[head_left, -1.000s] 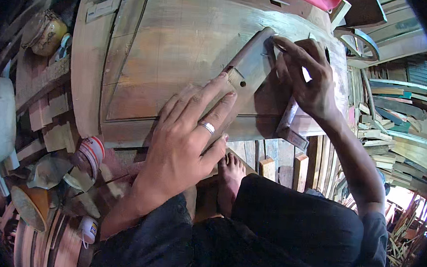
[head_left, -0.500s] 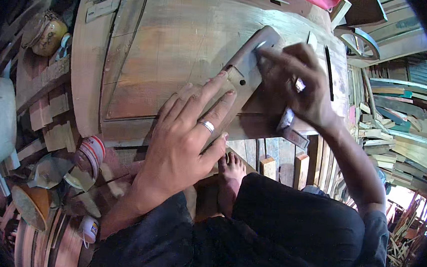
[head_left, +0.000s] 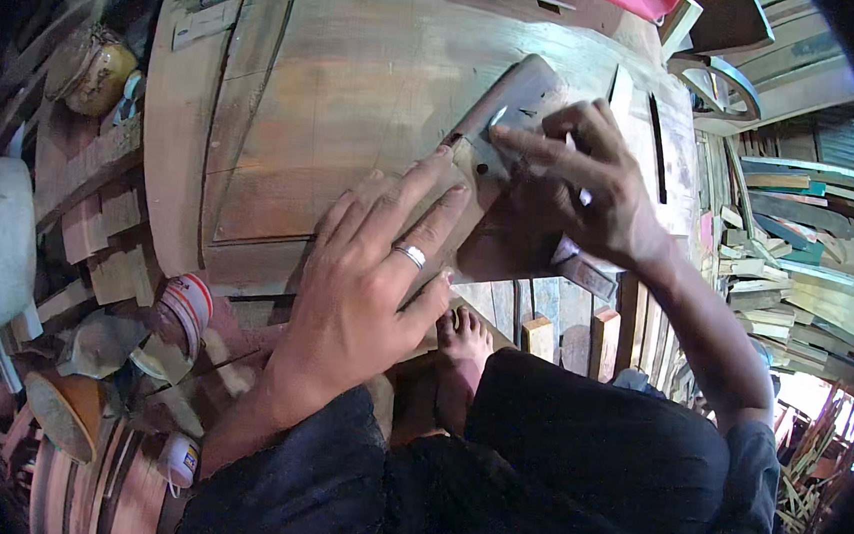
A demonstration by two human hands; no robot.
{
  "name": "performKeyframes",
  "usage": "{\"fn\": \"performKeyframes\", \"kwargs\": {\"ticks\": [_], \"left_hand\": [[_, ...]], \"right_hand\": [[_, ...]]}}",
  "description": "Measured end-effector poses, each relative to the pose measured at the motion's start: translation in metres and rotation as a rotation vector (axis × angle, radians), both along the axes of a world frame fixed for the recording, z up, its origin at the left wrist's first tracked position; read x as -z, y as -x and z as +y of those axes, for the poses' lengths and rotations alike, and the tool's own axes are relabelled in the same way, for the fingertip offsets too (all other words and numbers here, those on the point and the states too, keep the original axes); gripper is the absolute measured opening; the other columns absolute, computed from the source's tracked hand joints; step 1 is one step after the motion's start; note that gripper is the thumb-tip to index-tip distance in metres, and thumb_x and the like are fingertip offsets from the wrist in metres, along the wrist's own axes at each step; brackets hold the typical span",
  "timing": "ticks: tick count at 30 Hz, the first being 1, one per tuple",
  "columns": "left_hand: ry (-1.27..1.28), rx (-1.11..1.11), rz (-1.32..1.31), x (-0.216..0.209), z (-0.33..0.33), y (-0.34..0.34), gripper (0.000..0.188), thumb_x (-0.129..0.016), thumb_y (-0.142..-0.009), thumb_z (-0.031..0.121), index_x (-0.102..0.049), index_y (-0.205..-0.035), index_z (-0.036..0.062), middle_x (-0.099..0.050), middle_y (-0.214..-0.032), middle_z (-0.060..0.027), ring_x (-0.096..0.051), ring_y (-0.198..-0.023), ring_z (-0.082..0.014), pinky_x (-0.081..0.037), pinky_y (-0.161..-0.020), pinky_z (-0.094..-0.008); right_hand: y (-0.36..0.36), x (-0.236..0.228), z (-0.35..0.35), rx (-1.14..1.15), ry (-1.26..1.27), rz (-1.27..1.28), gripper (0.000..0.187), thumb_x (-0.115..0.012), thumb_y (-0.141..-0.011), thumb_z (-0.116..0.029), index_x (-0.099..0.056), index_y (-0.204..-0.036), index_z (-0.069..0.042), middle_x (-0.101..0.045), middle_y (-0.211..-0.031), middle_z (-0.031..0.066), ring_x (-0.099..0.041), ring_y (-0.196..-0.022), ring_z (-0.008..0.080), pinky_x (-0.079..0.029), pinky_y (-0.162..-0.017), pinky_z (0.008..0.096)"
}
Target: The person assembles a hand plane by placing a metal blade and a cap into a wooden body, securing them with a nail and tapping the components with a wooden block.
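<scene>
A wooden piece [head_left: 526, 86] with a dark hole lies diagonally on the wide wooden board [head_left: 362, 71]. My left hand [head_left: 361, 272], wearing a ring, rests flat across its near end, fingers stretched out. Over its far part bends my right hand [head_left: 594, 185], the index fingertip close to a pale curved mark on the surface. Its other fingers are curled around something with small white glints; what it is stays mostly hidden. A dark shadow falls beneath this hand. At the board's near edge, a grey boxy part [head_left: 587, 272] sticks out below my right wrist.
A dark slim strip [head_left: 658, 150] lies on the board's right side. To the left are a striped cup [head_left: 186, 300], an orange cone-shaped container [head_left: 64, 414], a small white bottle [head_left: 178, 458] and a round jar [head_left: 106, 76]. Stacked timber [head_left: 790, 245] fills the right. My bare foot [head_left: 464, 345] is below.
My right hand has shifted slightly left and down along the wooden piece, and its index finger points more sharply at the surface. The left hand stays in place.
</scene>
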State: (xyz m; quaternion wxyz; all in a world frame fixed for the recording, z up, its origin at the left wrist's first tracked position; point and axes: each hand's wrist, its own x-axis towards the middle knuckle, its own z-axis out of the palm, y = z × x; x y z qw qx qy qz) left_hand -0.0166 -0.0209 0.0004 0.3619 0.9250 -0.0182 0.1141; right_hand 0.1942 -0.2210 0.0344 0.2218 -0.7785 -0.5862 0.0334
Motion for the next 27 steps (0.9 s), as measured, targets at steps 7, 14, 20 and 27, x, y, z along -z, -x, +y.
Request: {"fn": "performKeyframes", "kwargs": {"ticks": [7, 14, 20, 27], "left_hand": [[0.002, 0.008, -0.013, 0.002, 0.001, -0.002, 0.065, -0.075, -0.086, 0.017, -0.063, -0.149, 0.0035, -0.052, -0.16, -0.0155, -0.055, -0.136, -0.0416, -0.041, -0.119, -0.0531], [0.018, 0.009, -0.003, 0.0, 0.001, -0.002, 0.07, -0.074, -0.085, 0.014, -0.06, -0.154, 0.0084, -0.052, -0.16, -0.0197, -0.053, -0.139, -0.0479, -0.039, -0.12, -0.0563], [0.05, 0.02, -0.013, 0.002, 0.002, -0.003, 0.071, -0.076, -0.084, 0.015, -0.061, -0.154, 0.0084, -0.053, -0.159, -0.0195, -0.054, -0.138, -0.0471, -0.04, -0.12, -0.0563], [0.032, 0.012, -0.005, -0.001, 0.004, 0.0, 0.071, -0.076, -0.084, 0.015, -0.061, -0.153, 0.0071, -0.053, -0.16, -0.0192, -0.054, -0.139, -0.0462, -0.04, -0.12, -0.0565]], "right_hand": [[-0.003, -0.001, 0.003, -0.023, -0.043, -0.014, 0.049, -0.075, -0.089, -0.008, -0.075, -0.138, -0.014, -0.062, -0.105, 0.0136, -0.059, -0.097, 0.0307, -0.052, -0.089, 0.041], [-0.024, 0.003, -0.003, 0.035, -0.054, -0.071, 0.026, -0.071, -0.095, -0.013, -0.072, -0.121, -0.008, -0.06, -0.107, 0.0139, -0.058, -0.1, 0.0344, -0.053, -0.09, 0.0434], [-0.039, 0.0, -0.003, 0.109, 0.015, -0.056, 0.021, -0.068, -0.095, -0.012, -0.071, -0.115, -0.007, -0.06, -0.109, 0.0144, -0.055, -0.1, 0.0374, -0.049, -0.088, 0.0471], [-0.026, -0.018, 0.006, -0.058, 0.072, -0.026, 0.02, -0.061, -0.101, -0.008, -0.067, -0.117, 0.002, -0.06, -0.104, 0.0177, -0.058, -0.1, 0.0376, -0.048, -0.091, 0.044]]}}
